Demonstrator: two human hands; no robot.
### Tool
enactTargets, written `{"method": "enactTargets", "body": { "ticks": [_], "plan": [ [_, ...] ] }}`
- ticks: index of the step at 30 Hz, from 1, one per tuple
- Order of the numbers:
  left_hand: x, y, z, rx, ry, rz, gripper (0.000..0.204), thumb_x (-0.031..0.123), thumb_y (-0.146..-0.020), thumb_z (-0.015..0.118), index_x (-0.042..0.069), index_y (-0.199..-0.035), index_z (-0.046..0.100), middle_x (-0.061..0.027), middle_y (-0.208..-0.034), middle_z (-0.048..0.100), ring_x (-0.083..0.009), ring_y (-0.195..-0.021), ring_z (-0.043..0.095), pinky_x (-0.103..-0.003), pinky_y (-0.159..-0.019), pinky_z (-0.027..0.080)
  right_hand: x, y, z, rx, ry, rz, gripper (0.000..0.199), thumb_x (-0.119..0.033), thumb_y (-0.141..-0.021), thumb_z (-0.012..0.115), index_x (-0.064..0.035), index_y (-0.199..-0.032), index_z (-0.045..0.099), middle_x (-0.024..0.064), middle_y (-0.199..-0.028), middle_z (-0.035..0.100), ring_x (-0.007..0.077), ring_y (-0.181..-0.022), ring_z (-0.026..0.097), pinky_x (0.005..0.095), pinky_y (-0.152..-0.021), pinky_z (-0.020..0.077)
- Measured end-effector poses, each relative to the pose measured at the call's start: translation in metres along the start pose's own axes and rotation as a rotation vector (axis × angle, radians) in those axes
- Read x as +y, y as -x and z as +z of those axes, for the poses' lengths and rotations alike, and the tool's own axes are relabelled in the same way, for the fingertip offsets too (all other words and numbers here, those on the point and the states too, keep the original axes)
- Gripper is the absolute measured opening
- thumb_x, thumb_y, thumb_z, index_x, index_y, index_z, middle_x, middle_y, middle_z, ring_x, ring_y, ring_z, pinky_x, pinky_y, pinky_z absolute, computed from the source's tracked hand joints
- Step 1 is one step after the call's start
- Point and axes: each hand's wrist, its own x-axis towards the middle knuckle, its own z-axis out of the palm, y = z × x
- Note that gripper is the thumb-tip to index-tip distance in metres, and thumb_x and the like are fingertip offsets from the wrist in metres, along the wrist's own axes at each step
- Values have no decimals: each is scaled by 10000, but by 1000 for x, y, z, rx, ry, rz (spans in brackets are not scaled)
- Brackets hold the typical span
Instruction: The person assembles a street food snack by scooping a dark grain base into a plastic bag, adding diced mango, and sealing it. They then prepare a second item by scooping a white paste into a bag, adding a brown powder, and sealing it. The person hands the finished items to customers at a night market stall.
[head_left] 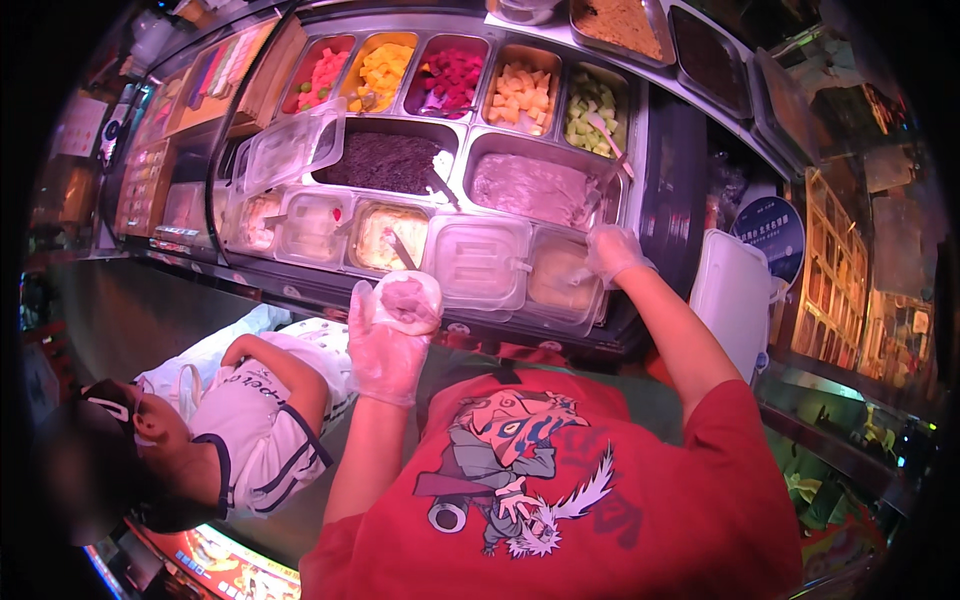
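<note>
My left hand (382, 355), in a clear plastic glove, holds a round white wrapper (433, 290) on its fingers and palm. A smear of pale purple paste (404, 302) lies on the middle of the wrapper. My gloved right hand (614, 255) is closed at the near right corner of a metal tray of purple paste (525, 188). Its fingers grip the end of a spatula (597, 204) that reaches into the paste; the handle is mostly hidden by the hand.
Behind are pans of pink, yellow, magenta, orange and green fruit cubes (596, 112), and dark paste (385, 163). Lidded tubs (480, 262) line the counter's near edge. A spatula stands in a cream tub (402, 250). At left, close to my arm, is another person (255, 420).
</note>
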Motion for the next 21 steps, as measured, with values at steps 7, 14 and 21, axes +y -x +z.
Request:
{"method": "enactTargets", "body": {
  "ticks": [7, 14, 21],
  "plan": [
    [-13, 17, 21, 137, -257, 17, 599, 502, -976, 547, 68, -1385, 490, -145, -1373, 557, -339, -1261, 530, -579, -1082, 389, 39, 26, -59, 219, -340, -83, 166, -50, -726, 567, -56, -862, 663, 259, -832, 645, 460, -806, 661, 470, -739, 522],
    [-19, 19, 17, 92, -302, -84, 653, 562, -962, 535, 45, -1360, 513, -154, -1331, 587, -348, -1248, 542, -583, -1078, 391, -27, -8, -74, 194, -752, -186, 229, -51, -722, 578, -54, -926, 681, 156, -875, 697, 262, -850, 677, 392, -760, 520],
    [-26, 16, 23, 113, -360, -67, 670, 573, -952, 545, 32, -1347, 524, -160, -1321, 595, -349, -1247, 545, -573, -1082, 393, -104, -39, -49, 8, -525, -309, 242, -166, -781, 649, -62, -987, 721, 200, -966, 711, 367, -918, 693, 411, -848, 544]
  ]
}}
